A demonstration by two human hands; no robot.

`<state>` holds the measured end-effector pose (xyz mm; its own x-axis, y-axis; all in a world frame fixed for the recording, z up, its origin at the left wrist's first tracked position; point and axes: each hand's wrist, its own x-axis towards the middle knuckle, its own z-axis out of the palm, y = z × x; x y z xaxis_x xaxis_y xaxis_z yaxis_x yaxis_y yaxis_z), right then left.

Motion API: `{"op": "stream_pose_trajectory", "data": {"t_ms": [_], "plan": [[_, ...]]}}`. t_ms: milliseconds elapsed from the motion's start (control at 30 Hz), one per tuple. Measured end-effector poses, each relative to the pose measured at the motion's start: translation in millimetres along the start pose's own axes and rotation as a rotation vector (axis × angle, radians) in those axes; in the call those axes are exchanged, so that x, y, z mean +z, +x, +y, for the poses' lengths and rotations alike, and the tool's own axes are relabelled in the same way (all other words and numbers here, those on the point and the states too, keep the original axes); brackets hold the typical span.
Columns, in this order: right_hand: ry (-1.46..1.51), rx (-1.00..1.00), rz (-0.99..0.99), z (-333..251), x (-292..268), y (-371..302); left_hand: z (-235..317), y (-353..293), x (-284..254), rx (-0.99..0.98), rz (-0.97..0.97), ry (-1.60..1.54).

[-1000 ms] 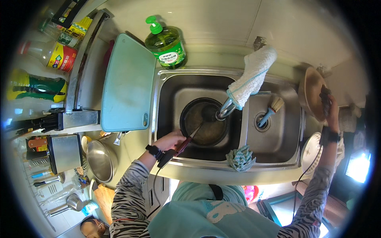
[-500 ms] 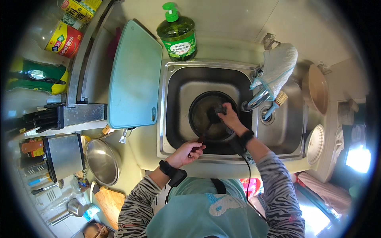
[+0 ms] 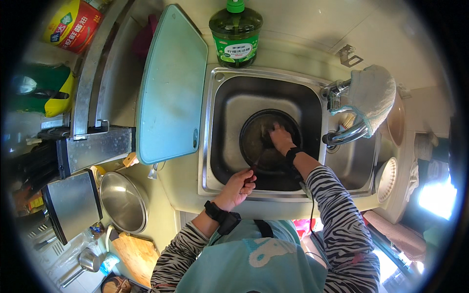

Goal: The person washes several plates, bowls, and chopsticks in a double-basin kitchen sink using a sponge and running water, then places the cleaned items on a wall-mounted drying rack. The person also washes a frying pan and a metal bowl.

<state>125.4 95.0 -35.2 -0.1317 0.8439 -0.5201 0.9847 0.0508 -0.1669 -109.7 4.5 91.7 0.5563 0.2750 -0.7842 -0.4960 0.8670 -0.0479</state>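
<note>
My left hand (image 3: 238,186) is closed round the reddish-brown handle of a spatula (image 3: 252,172). Its thin shaft slants into a round black pan (image 3: 245,150) in the left sink basin (image 3: 229,105). Inside the pan, my right hand (image 3: 281,139) has its fingers bent together against the dark far end of the spatula. Something dark shows at those fingertips, but its kind is unclear. The pan's inside looks brownish and wet.
A faucet (image 3: 359,129) draped with a pale cloth (image 3: 373,90) overhangs the right basin. Behind the sink stands a green soap pump bottle (image 3: 237,41). A light-blue cutting board (image 3: 171,93) leans at the left, above a steel bowl (image 3: 123,202).
The whole view has shifted a little, with the sink now further right. My right hand has moved slightly within the pan; my left hand keeps its hold on the handle.
</note>
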Motion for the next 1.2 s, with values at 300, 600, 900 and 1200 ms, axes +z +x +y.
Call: {"op": "stream_pose_trajectory", "data": {"t_ms": [300, 600, 900, 1200], "plan": [[0.608, -0.274, 0.185, -25.2, -8.5, -50.4, 11.9, 14.3, 5.3, -0.035, 0.007, -0.037], [0.175, 0.002, 0.092, -13.1, -10.1, -12.1, 21.7, 12.4, 16.2, -0.119, 0.04, -0.039], [0.557, 0.314, -0.003, -15.1, -7.1, -22.8, 10.7, -13.8, 16.9, 0.397, 0.207, 0.638], [0.685, -0.044, 0.315, -65.3, -70.1, -122.1, 0.0, 0.0, 2.8, 1.004, 0.321, 1.595]]}}
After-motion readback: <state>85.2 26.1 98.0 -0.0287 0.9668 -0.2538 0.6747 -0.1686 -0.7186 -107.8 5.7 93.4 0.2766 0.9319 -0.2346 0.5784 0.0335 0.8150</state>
